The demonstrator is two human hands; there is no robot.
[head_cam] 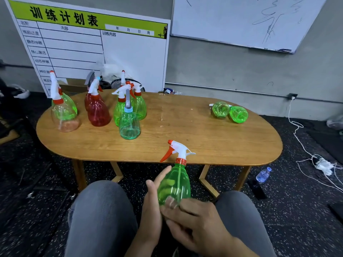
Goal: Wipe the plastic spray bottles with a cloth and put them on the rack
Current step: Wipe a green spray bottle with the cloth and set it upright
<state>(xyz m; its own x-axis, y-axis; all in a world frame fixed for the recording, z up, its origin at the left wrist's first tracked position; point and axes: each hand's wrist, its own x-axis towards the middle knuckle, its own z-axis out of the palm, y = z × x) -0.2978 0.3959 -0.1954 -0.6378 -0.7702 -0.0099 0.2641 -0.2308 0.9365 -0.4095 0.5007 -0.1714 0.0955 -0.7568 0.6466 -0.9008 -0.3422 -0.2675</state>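
I see a green spray bottle (174, 184) held up between the knees, at about 6 o'clock from the middle of the wooden table (185, 127). It stands almost upright in front of the table's near edge. The bottle is see-through green plastic with a round belly. It has a red collar, a white spray head and a red trigger that points toward 10 o'clock. A thin tube runs down inside it.

The left hand (152, 206) wraps around the bottle's left side, with the thumb up along the plastic, so it is grasping the bottle. The right hand (196, 223) comes in from 5 o'clock. Its curled fingertips press on the bottom of the bottle, so it grips the bottle too.

On the table at 10 o'clock stands a bunch of other bottles. There is a clear one with a green one behind it (65, 112), two red ones (97, 111), two more green ones (137, 106) and a pale teal one (129, 125) in front. At 2 o'clock two green bottles (230, 112) lie on their sides, touching each other.

The bottles at the back hide parts of each other, so I cannot tell which spray head goes with which. I cannot make out any cloth in the hands. The right hand covers the bottom of the held bottle. Both arms are cut off at the lower edge.
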